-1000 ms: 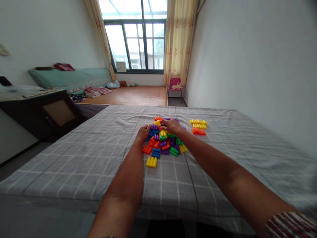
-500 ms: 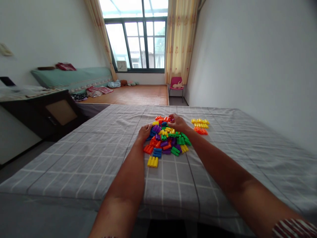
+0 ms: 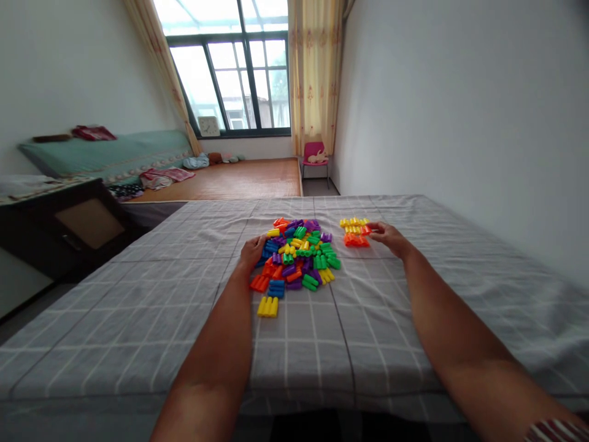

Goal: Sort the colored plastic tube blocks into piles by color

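Observation:
A pile of colourful plastic building blocks (image 3: 299, 252), shaped like short tubes joined side by side, lies on the cloth in purple, green, blue, yellow and orange. My left hand (image 3: 251, 252) rests at the pile's left edge against some blue blocks (image 3: 270, 248), its fingers loosely stretched and partly hidden. To the right of the pile, my right hand (image 3: 389, 237) pinches an orange block (image 3: 366, 230) at the right end of a small arrangement. That arrangement has rows of yellow blocks (image 3: 354, 222) with orange blocks (image 3: 356, 240) in front.
A grey checked cloth (image 3: 184, 294) covers the table. One yellow block (image 3: 267, 307) lies at the near side of the pile. Beyond are a low bed (image 3: 239, 175), a pink chair (image 3: 315, 153) and a window. A dark cabinet (image 3: 83, 221) stands left.
My right hand has moved from the back of the pile rightward to the block rows, now with an orange block in its fingers. My left hand stays by the pile. The view has shifted right.

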The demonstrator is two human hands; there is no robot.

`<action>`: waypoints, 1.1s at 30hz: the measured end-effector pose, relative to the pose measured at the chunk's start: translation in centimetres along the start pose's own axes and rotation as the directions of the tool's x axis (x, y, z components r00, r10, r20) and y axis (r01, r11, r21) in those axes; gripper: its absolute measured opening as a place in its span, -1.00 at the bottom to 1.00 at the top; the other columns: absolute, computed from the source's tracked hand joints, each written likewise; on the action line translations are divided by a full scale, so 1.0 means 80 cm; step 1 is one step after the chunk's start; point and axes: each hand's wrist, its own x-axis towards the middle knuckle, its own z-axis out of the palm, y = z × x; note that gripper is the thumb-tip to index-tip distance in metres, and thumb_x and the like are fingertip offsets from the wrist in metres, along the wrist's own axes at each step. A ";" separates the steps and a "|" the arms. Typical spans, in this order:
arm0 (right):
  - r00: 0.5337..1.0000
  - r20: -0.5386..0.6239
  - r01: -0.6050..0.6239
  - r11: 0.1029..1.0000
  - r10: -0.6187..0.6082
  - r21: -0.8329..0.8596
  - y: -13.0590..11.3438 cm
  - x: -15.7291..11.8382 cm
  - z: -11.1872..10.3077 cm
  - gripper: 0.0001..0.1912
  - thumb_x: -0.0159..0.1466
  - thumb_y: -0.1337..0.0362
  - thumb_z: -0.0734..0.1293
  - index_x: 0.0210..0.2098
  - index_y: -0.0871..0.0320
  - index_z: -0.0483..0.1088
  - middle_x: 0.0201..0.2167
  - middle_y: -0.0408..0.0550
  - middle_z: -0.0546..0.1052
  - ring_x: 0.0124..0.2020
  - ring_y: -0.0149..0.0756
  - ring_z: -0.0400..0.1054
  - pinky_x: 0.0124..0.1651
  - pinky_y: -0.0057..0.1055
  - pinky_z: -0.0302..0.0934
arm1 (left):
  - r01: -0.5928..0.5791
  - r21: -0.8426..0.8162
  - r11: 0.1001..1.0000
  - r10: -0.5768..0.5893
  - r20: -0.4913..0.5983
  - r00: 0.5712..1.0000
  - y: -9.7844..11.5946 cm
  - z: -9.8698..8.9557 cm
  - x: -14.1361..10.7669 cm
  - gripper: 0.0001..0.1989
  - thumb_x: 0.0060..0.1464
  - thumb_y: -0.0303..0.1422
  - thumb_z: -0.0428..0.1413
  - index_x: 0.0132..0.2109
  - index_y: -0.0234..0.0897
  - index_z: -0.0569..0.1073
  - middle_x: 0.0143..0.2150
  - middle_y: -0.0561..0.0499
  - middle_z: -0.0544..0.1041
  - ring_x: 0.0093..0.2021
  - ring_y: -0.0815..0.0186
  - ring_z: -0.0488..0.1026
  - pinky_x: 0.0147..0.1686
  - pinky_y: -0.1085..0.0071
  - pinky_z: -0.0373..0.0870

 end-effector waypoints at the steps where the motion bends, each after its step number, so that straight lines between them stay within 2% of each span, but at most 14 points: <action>1: 1.000 0.016 -0.008 1.000 0.009 -0.024 0.002 0.000 0.000 -0.54 0.02 0.28 0.39 -0.06 0.19 0.42 -0.09 0.03 0.52 -0.14 -0.26 0.41 -0.02 -0.29 0.30 | 0.005 -0.001 1.000 -0.005 0.003 1.000 0.000 0.000 0.000 -0.52 0.09 -0.03 -0.05 -0.26 -0.32 0.59 -0.51 -0.03 0.55 -0.39 0.24 0.46 -0.48 0.46 0.26; 5: 0.993 0.100 -0.046 0.992 0.057 -0.114 0.002 -0.001 0.003 -0.53 0.02 0.32 0.39 -0.04 0.21 0.43 -0.19 0.00 0.55 -0.21 -0.27 0.42 -0.10 -0.34 0.32 | 0.013 0.005 1.000 -0.013 0.003 1.000 -0.001 0.000 0.000 -0.51 0.09 -0.02 -0.05 -0.25 -0.32 0.58 -0.49 -0.04 0.55 -0.38 0.23 0.47 -0.47 0.46 0.27; 8: 0.988 0.141 -0.051 0.991 0.068 -0.121 -0.002 -0.004 0.006 -0.53 0.04 0.31 0.40 -0.03 0.22 0.43 -0.23 -0.01 0.56 -0.24 -0.29 0.43 -0.17 -0.39 0.33 | 0.011 0.016 1.000 -0.011 0.003 1.000 -0.003 0.000 0.001 -0.51 0.09 -0.02 -0.06 -0.25 -0.31 0.58 -0.49 -0.03 0.55 -0.38 0.23 0.47 -0.47 0.45 0.27; 13: 0.983 0.140 -0.100 0.989 0.114 -0.106 -0.007 -0.007 0.009 -0.48 0.06 0.27 0.40 0.02 0.23 0.39 -0.19 0.02 0.55 -0.27 -0.31 0.43 -0.27 -0.45 0.32 | 0.016 0.015 1.000 -0.016 0.004 1.000 0.001 -0.001 0.000 -0.51 0.08 -0.02 -0.05 -0.26 -0.31 0.59 -0.50 -0.03 0.56 -0.38 0.23 0.48 -0.47 0.46 0.28; 17: 0.984 0.139 -0.099 0.988 0.116 -0.120 -0.012 -0.009 0.009 -0.46 0.05 0.28 0.41 0.04 0.23 0.39 -0.23 0.02 0.55 -0.28 -0.30 0.42 -0.26 -0.43 0.33 | 0.022 0.003 1.000 -0.022 0.008 1.000 0.005 -0.002 -0.003 -0.51 0.08 -0.02 -0.04 -0.24 -0.32 0.59 -0.47 -0.03 0.57 -0.37 0.24 0.48 -0.47 0.47 0.29; 20: 0.990 0.117 -0.059 0.989 0.074 -0.133 -0.017 -0.011 0.007 -0.45 0.02 0.25 0.43 0.03 0.19 0.41 -0.15 0.03 0.54 -0.30 -0.30 0.41 -0.25 -0.39 0.32 | 0.033 0.004 0.999 -0.033 0.016 0.999 0.005 -0.002 -0.003 -0.52 0.08 -0.04 -0.04 -0.20 -0.33 0.59 -0.44 -0.02 0.58 -0.35 0.24 0.49 -0.44 0.48 0.31; 23: 0.999 0.037 -0.008 0.990 0.013 -0.139 -0.018 -0.009 0.004 -0.53 0.03 0.21 0.41 -0.05 0.16 0.45 -0.06 0.03 0.51 -0.28 -0.30 0.40 -0.23 -0.36 0.32 | 0.023 0.010 1.000 -0.023 0.018 1.000 0.001 -0.001 -0.001 -0.52 0.10 -0.07 -0.05 -0.20 -0.34 0.59 -0.42 -0.03 0.59 -0.33 0.25 0.49 -0.41 0.48 0.33; 26: 0.996 -0.077 0.040 0.984 -0.054 -0.171 -0.016 -0.004 0.009 -0.62 0.06 0.17 0.37 -0.14 0.18 0.48 -0.15 0.03 0.54 -0.29 -0.29 0.39 -0.22 -0.34 0.31 | 0.009 0.014 1.000 -0.009 0.007 1.000 -0.003 0.001 0.001 -0.54 0.10 -0.08 -0.05 -0.22 -0.34 0.60 -0.41 -0.04 0.60 -0.33 0.25 0.49 -0.42 0.48 0.32; 29: 0.981 -0.135 0.113 0.971 -0.143 -0.209 -0.021 -0.002 0.029 -0.65 0.11 0.13 0.31 -0.18 0.20 0.47 -0.30 0.01 0.55 -0.37 -0.30 0.38 -0.28 -0.34 0.30 | 0.016 0.020 1.000 -0.016 0.002 1.000 -0.006 0.001 0.003 -0.53 0.11 -0.08 -0.05 -0.21 -0.34 0.60 -0.43 -0.03 0.59 -0.35 0.25 0.49 -0.44 0.49 0.30; 31: 0.971 -0.085 0.201 0.953 -0.225 -0.229 -0.033 -0.005 0.052 -0.65 0.14 0.09 0.30 -0.19 0.19 0.48 -0.32 -0.01 0.55 -0.39 -0.31 0.37 -0.30 -0.36 0.29 | 0.012 0.031 0.999 -0.012 0.008 1.000 -0.008 0.001 0.004 -0.52 0.12 -0.07 -0.06 -0.19 -0.34 0.60 -0.42 -0.03 0.59 -0.35 0.25 0.49 -0.44 0.48 0.30; 33: 0.950 0.059 0.313 0.920 -0.308 -0.235 -0.050 -0.013 0.076 -0.65 0.15 0.06 0.31 -0.20 0.18 0.48 -0.31 -0.02 0.55 -0.40 -0.33 0.36 -0.29 -0.37 0.28 | -0.020 0.049 0.999 0.019 0.027 0.999 -0.012 0.001 0.006 -0.51 0.13 -0.07 -0.08 -0.17 -0.33 0.60 -0.38 -0.04 0.60 -0.33 0.25 0.49 -0.43 0.48 0.30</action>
